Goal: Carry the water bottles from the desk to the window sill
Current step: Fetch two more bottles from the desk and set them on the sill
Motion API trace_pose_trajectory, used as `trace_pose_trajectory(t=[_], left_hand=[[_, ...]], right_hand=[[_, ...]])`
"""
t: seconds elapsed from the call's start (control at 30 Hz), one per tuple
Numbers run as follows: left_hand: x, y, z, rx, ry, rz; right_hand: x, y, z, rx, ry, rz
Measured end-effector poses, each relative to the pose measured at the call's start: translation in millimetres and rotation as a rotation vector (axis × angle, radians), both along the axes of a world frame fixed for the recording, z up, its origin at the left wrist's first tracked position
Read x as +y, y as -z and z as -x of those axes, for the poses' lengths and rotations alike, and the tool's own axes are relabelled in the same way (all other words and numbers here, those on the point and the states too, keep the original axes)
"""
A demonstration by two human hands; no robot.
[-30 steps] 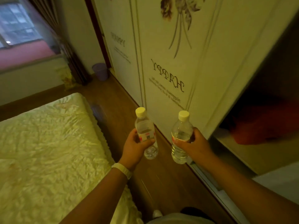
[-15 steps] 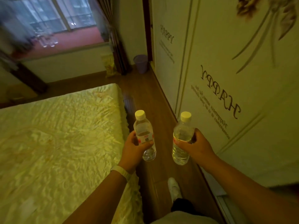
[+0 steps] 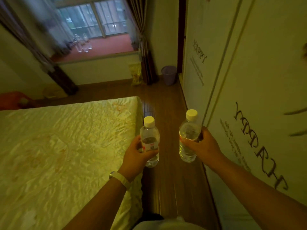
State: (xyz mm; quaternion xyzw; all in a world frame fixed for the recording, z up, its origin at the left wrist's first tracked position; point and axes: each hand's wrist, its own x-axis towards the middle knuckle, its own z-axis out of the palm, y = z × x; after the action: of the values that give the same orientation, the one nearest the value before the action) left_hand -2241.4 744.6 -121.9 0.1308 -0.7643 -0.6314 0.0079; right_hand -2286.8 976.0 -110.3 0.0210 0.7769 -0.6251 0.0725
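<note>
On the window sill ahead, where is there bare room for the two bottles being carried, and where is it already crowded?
The window sill looks bare from the cluster of bottles rightward to the right curtain. Its left part is crowded by that cluster and blurred beside the left curtain. The left hand and right hand each hold a bottle.

The left hand [image 3: 137,155] grips one capped water bottle [image 3: 150,140] upright by its label. The right hand [image 3: 201,145] grips a second bottle [image 3: 188,136], tilted slightly left. Both are held over the wooden floor [image 3: 167,103], between the bed [image 3: 66,146] and the wardrobe [image 3: 265,80]. On the window sill [image 3: 108,45] stand what appear to be several blurred bottles [image 3: 82,44].
</note>
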Motion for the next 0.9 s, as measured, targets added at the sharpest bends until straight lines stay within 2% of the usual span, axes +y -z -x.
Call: trace_pose_trajectory(t=[0.3,0.53,0.67,0.9], left_hand=[[-35.9,15.5,86.4,-0.052,-0.104,-0.008],[-85.7,42.4,189.1,-0.063,-0.116,-0.074],[-114.8,48.1,253.4,-0.079,-0.122,-0.119],[-160.7,30.0,370.2,-0.018,-0.073,-0.12]], right_hand=[[-35.7,16.0,97.4,-0.054,-0.085,-0.022],[-77.8,36.7,198.9,-0.087,-0.109,-0.072],[-97.9,26.8,264.1,-0.091,-0.091,-0.129],[-131.3,-0.8,366.3,-0.009,-0.016,-0.117]])
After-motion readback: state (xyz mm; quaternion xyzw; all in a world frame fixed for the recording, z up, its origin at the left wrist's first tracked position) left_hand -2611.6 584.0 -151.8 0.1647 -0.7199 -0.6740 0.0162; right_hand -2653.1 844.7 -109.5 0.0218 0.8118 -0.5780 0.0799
